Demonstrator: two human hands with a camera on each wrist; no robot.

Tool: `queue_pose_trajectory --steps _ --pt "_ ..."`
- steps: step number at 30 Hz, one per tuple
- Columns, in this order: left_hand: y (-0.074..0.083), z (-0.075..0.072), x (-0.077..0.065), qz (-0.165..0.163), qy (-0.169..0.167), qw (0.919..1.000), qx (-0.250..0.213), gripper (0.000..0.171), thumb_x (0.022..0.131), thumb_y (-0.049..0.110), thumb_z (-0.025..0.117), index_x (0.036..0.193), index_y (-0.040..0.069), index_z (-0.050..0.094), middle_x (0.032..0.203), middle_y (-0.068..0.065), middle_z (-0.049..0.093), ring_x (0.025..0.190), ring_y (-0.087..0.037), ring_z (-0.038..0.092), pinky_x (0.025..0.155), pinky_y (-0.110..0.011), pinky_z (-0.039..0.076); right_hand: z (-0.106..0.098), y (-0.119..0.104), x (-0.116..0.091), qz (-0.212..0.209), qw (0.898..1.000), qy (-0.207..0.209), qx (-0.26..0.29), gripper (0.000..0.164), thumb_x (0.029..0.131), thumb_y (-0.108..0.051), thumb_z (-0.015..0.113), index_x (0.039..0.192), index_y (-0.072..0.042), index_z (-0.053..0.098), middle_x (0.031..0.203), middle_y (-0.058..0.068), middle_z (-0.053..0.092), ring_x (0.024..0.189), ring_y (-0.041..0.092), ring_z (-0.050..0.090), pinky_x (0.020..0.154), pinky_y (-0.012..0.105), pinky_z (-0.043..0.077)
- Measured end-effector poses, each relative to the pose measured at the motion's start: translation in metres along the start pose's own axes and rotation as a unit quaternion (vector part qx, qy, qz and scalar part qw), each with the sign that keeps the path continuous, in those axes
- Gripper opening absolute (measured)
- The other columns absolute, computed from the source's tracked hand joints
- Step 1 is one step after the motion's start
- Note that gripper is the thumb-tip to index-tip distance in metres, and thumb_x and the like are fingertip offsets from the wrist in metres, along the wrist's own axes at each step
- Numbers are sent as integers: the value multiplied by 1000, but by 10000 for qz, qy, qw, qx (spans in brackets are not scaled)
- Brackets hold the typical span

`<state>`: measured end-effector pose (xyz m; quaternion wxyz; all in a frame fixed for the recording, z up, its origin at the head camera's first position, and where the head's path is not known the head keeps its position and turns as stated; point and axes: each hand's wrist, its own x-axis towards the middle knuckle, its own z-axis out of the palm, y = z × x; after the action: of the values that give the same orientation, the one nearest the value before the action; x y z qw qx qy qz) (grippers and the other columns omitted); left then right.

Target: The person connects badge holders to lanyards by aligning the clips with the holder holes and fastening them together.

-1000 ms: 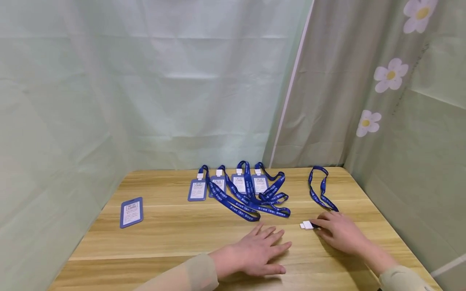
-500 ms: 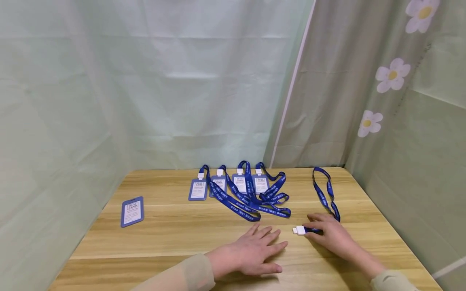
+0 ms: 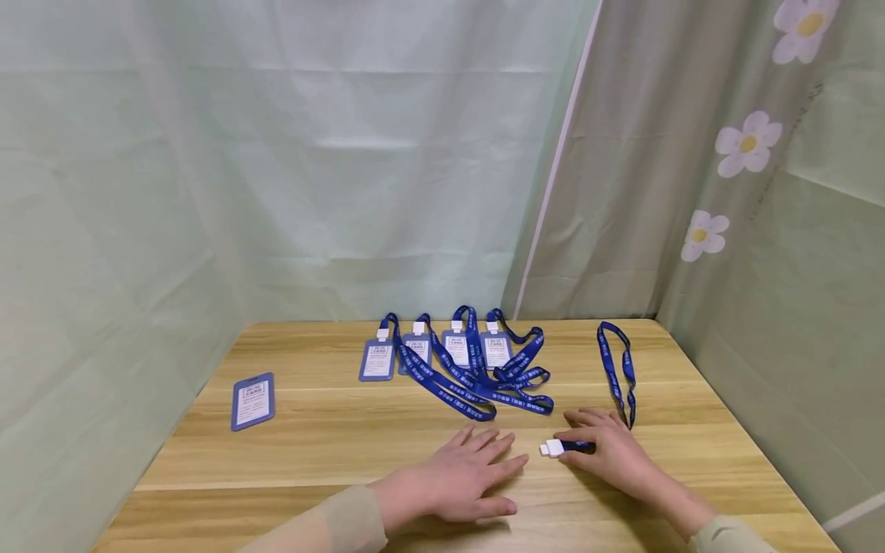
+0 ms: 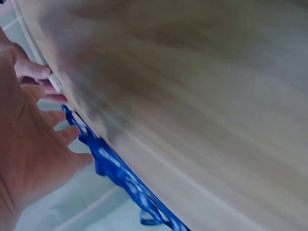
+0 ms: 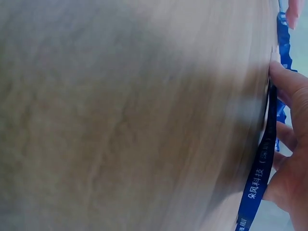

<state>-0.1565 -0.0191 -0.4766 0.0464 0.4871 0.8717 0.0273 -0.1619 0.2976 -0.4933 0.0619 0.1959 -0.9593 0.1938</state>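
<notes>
My right hand (image 3: 611, 455) pinches a blue lanyard (image 3: 618, 361) just behind its white plastic clip (image 3: 552, 448), low over the table. The clip points left, towards my other hand, and the strap's loop trails towards the back right. In the right wrist view the printed strap (image 5: 260, 168) runs under my palm, with the thumb and fingers at its clip end. My left hand (image 3: 466, 478) is spread flat with straight fingers close over the wood, holding nothing. Between the two hands there is a short gap.
Several blue badge holders (image 3: 376, 361) with lanyards attached lie in a row at the back, their blue straps (image 3: 449, 390) tangled towards the right. A lone blue badge holder (image 3: 253, 402) without strap lies at the left of the wooden table (image 3: 311, 453). Curtains (image 3: 387, 192) hang behind.
My right hand has drawn the lanyard and its clip to the left and nearer to me. The loop's far end has straightened. The left hand has shifted slightly left, still spread.
</notes>
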Motion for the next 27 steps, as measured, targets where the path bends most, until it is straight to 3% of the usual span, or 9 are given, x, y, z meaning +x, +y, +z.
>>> queue_pose_trajectory --steps 9,15,18,22,27 --pt "-40 -9 -43 -633 225 9975 -238 71 105 63 33 164 23 26 169 -13 19 153 -38 19 120 -65 14 -1 -7 1 47 10000 72 41 34 85 -45 83 114 -27 81 139 12 63 134 44 50 108 74 30" --pt "-78 -15 -79 -1511 492 9866 -368 67 107 56 38 162 18 31 168 -16 15 153 -42 15 120 -65 7 -4 -6 -1 70 9999 -139 54 33 88 -41 81 118 -29 79 143 12 60 136 44 47 108 70 33" --pt "-102 -17 -101 -2048 800 9751 -289 67 107 53 42 161 15 34 167 -19 18 152 -46 17 119 -67 6 -4 -6 -1 97 9998 -147 64 31 88 -39 81 117 -29 80 142 11 60 136 44 47 108 71 33" --pt "-137 -13 -138 -2853 1113 9518 -199 68 106 53 45 159 12 37 165 -23 21 149 -52 20 116 -71 4 -3 -6 -1 126 9998 -116 66 30 88 -38 82 116 -28 80 142 12 61 136 44 47 108 71 33" --pt "-173 -5 -186 -3794 1039 9189 -291 73 106 56 42 158 5 37 161 -33 23 144 -62 19 112 -79 6 -3 -6 0 123 9998 -103 82 30 87 -38 82 115 -28 80 142 12 61 136 44 47 107 72 33"
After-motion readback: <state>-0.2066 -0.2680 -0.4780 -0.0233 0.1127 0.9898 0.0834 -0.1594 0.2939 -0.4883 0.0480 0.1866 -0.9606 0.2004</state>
